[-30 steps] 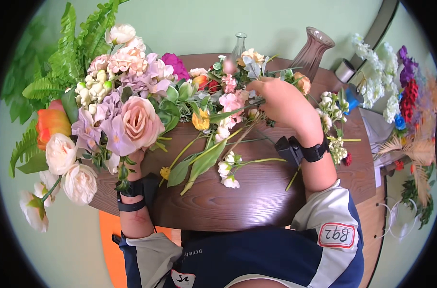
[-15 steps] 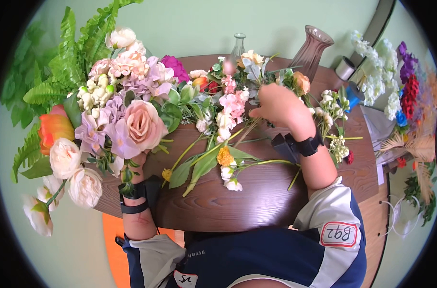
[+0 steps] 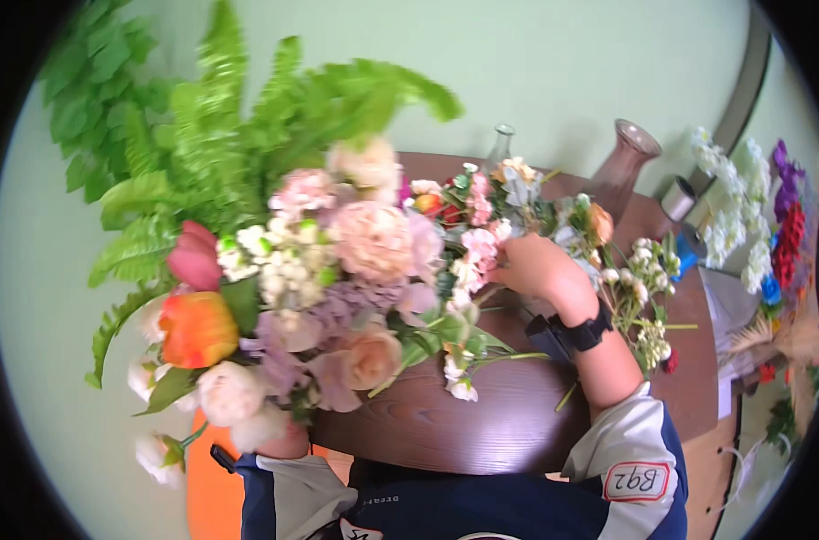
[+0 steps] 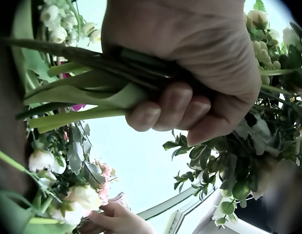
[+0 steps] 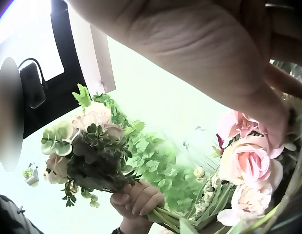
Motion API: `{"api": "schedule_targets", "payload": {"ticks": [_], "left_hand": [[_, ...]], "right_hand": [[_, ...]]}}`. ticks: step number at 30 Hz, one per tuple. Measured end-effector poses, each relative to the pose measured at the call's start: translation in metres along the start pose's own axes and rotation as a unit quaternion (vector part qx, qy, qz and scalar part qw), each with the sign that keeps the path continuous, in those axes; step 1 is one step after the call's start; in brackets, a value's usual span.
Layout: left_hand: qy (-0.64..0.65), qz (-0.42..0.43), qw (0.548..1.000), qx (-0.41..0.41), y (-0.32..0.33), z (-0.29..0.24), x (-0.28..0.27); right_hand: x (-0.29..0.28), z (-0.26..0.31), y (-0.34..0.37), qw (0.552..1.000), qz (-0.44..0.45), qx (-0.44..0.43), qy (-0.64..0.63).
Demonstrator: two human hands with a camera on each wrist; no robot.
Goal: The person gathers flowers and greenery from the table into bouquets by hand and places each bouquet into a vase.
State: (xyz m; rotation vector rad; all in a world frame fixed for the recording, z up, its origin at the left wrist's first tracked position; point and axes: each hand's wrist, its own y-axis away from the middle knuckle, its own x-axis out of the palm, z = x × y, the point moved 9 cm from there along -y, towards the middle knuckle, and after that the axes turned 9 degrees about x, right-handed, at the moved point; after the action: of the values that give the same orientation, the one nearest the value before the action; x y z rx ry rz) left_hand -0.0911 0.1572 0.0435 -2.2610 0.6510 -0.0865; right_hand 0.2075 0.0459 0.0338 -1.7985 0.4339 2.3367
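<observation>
Left hand (image 4: 190, 63) clamped round stems (image 4: 87, 117) of bouquet (image 3: 369, 238), nine o'clock in head view. Right hand (image 3: 544, 270) apart, three o'clock, at pink flowers (image 3: 478, 243); grip cannot tell. Bouquet looks well filled; white-flowered stem (image 3: 462, 389), five o'clock, lies ungathered on table (image 3: 463, 441).

A pale green wall (image 3: 562, 72) is rising on the far side. A dark brown wooden table (image 3: 445, 432) is standing before it, its near part shining with light. Light wood-toned floor (image 3: 702, 472) is showing near right.
</observation>
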Motion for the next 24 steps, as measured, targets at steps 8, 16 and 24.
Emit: {"api": "schedule_targets", "payload": {"ticks": [8,16,24], "left_hand": [[-0.141,-0.003,0.99,0.016,0.014,-0.016,-0.024],[-0.24,0.026,0.97,0.003,0.037,-0.025,-0.027],[-0.32,0.064,0.945,0.001,0.042,-0.018,-0.019]], "right_hand": [[0.008,0.001,-0.003,0.998,-0.016,-0.01,0.06],[-0.069,0.005,0.035,0.963,-0.267,0.023,-0.004],[-0.098,0.014,0.054,0.909,-0.356,-0.039,-0.215]]}}
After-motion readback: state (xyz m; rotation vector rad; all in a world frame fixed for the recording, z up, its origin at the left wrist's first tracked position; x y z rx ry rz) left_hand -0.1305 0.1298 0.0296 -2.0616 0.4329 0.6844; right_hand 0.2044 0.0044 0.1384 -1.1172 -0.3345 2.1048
